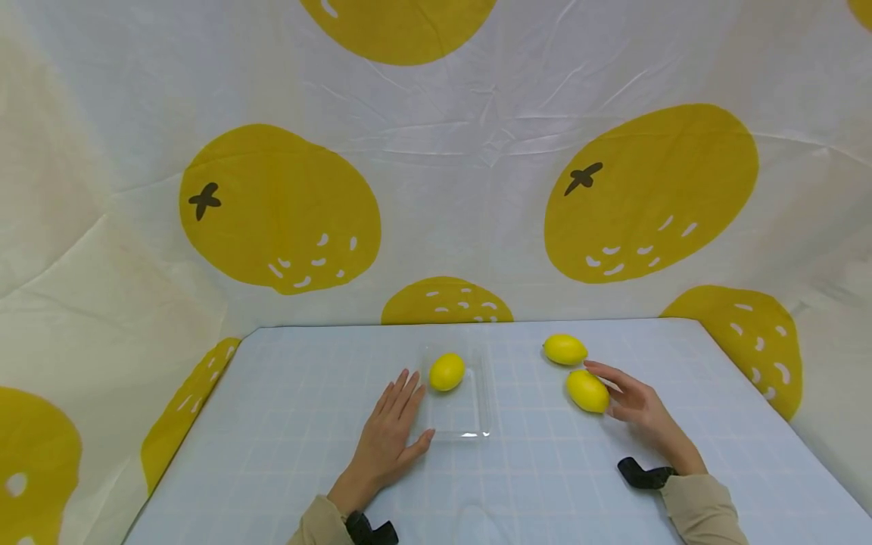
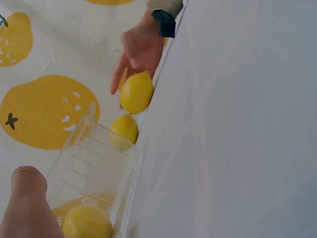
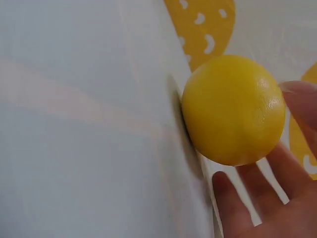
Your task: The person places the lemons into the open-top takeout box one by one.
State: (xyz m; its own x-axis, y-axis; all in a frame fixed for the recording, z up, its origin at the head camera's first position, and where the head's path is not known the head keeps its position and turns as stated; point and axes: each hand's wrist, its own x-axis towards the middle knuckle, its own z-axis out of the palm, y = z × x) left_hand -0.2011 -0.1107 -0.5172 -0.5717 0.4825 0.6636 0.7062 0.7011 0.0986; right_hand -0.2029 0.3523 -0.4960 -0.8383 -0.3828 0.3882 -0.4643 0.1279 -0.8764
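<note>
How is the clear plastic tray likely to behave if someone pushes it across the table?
The clear plastic tray looks thin-walled, so probably light and apt to slide or flex. The left hand rests flat against its side, perhaps steadying it. The lemon inside is rounded and may roll.

We see a set-up made for filming, not a real home or kitchen — more like a small studio booth. A big wrinkly cloth [image 1: 477,151] with yellow fruit pics hangs all round, at the back & both sides, so no real walls show. The table [image 1: 286,424] has a pale blue checked cover. Both arms wear black straps [image 1: 643,474] at the wrists — the cameras sit there.
</note>
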